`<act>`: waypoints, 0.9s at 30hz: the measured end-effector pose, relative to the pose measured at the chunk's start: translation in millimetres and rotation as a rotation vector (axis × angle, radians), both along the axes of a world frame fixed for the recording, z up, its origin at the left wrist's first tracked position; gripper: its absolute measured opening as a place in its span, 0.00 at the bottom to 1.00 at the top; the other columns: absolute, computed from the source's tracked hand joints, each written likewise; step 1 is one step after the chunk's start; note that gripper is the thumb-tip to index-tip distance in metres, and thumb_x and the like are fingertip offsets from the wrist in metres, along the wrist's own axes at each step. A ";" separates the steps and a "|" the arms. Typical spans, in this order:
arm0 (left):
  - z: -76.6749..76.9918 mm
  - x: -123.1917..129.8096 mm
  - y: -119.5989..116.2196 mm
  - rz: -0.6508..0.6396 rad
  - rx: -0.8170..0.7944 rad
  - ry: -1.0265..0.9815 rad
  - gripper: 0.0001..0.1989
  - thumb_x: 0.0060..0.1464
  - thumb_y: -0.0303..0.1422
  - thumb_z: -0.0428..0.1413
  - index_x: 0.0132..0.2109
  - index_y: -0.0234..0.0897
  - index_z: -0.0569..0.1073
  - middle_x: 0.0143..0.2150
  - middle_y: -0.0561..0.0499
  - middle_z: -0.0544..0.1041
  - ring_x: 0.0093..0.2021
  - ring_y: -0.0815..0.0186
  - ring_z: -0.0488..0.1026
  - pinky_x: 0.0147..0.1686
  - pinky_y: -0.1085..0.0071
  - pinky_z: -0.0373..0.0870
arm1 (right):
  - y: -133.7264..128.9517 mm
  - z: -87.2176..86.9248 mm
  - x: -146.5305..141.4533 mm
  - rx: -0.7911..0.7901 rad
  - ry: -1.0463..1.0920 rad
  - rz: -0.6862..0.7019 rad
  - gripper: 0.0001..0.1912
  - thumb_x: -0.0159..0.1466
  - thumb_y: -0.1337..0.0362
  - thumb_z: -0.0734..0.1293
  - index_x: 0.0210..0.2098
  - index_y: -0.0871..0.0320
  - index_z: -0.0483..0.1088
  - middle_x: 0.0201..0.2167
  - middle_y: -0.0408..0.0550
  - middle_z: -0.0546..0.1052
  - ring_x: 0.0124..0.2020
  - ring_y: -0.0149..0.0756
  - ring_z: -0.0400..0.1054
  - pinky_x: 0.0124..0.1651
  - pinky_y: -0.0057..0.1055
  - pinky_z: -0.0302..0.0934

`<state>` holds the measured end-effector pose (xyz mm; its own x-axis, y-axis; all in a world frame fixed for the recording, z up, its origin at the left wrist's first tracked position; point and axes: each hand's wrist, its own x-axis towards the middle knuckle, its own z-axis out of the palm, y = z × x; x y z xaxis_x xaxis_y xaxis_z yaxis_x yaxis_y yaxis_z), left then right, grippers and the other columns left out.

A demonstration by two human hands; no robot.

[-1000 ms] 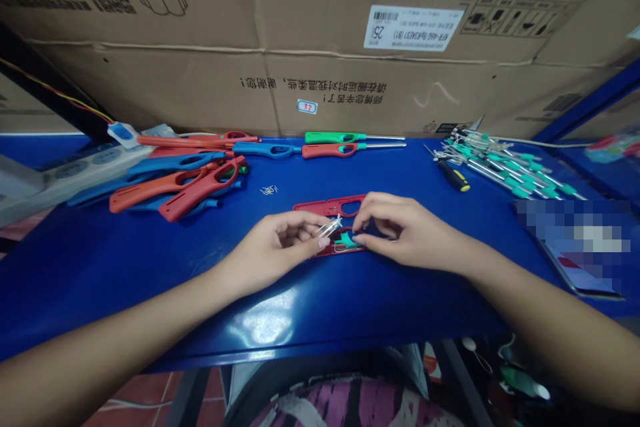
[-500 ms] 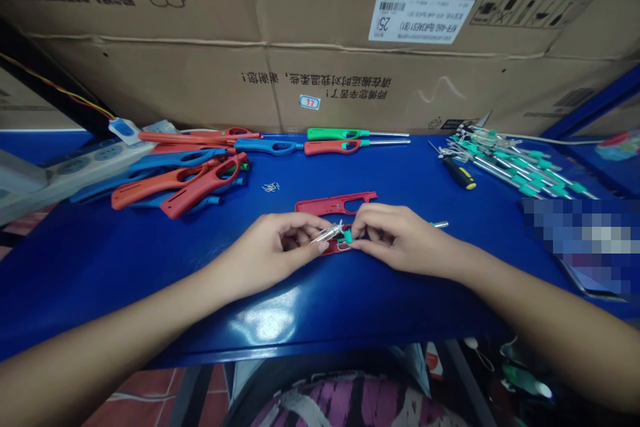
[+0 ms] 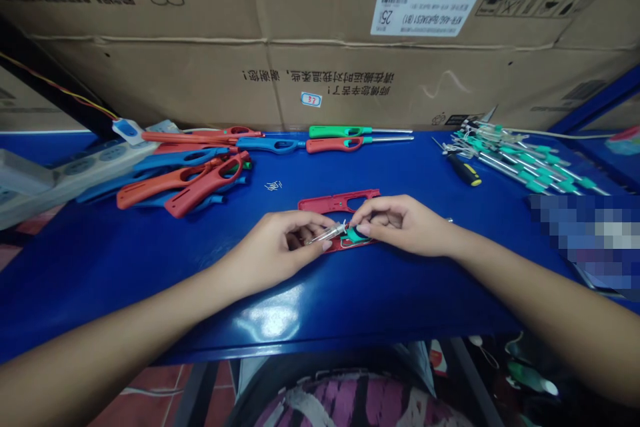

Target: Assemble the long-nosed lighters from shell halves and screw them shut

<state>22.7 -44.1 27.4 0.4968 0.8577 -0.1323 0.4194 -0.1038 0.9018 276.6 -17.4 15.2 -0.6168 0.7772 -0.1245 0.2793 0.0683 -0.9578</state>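
Note:
My left hand [image 3: 280, 243] is closed on a small clear cylindrical fuel tank [image 3: 326, 235] with a white fitting at its upper right end. The tank is tilted over a red lighter half-shell [image 3: 345, 245], which lies on the table partly hidden by my hands. In that shell sits a green trigger part [image 3: 354, 236] with a thin pale wire or tube beside it. My right hand [image 3: 405, 225] is closed, thumb and index finger close to the white fitting and the trigger. Whatever is between those fingertips is hidden. Behind them lies the other red half-shell [image 3: 333, 203].
Red and blue lighter casings [image 3: 165, 180] are heaped at left by a power strip [image 3: 90, 163]. Two lighters with metal tubes [image 3: 393, 131] lie at the back. At right are a screwdriver [image 3: 465, 170] and green-and-metal lighter inserts [image 3: 530, 160]. Cardboard boxes [image 3: 320, 7] stand behind.
My right hand's fingertips have moved from the green trigger part up towards the tank's white fitting, uncovering more of the trigger. The left hand still holds the tank. The view has shifted slightly.

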 end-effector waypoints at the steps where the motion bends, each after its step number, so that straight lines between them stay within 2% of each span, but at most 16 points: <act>1: 0.1 -0.1 0.0 -0.001 0.010 0.005 0.16 0.59 0.39 0.59 0.51 0.36 0.79 0.37 0.48 0.81 0.35 0.66 0.75 0.33 0.72 0.70 | 0.5 0.0 -0.5 0.016 0.014 -0.006 0.16 0.64 0.53 0.70 0.40 0.61 0.74 0.28 0.43 0.72 0.27 0.27 0.62 0.30 0.27 0.57; 4: 0.3 -0.7 0.2 -0.008 0.042 0.014 0.16 0.60 0.39 0.59 0.51 0.36 0.79 0.38 0.48 0.81 0.35 0.66 0.75 0.32 0.72 0.69 | 1.9 -0.4 -1.6 0.082 0.043 -0.001 0.14 0.64 0.54 0.69 0.36 0.61 0.75 0.34 0.47 0.76 0.33 0.30 0.67 0.37 0.29 0.62; 14: -1.0 -1.3 0.3 -0.036 0.129 0.017 0.13 0.61 0.37 0.59 0.52 0.44 0.80 0.42 0.51 0.82 0.33 0.68 0.74 0.31 0.75 0.67 | 1.1 0.3 -1.0 0.178 0.008 0.052 0.12 0.66 0.58 0.68 0.34 0.61 0.76 0.31 0.45 0.73 0.29 0.28 0.64 0.33 0.27 0.58; 27: -0.5 -0.3 0.0 -0.034 0.145 0.054 0.14 0.61 0.39 0.59 0.51 0.43 0.81 0.42 0.50 0.82 0.32 0.68 0.74 0.30 0.75 0.67 | 0.3 3.8 -1.1 0.184 -0.022 0.065 0.12 0.66 0.58 0.68 0.35 0.60 0.76 0.31 0.45 0.73 0.28 0.28 0.63 0.31 0.27 0.57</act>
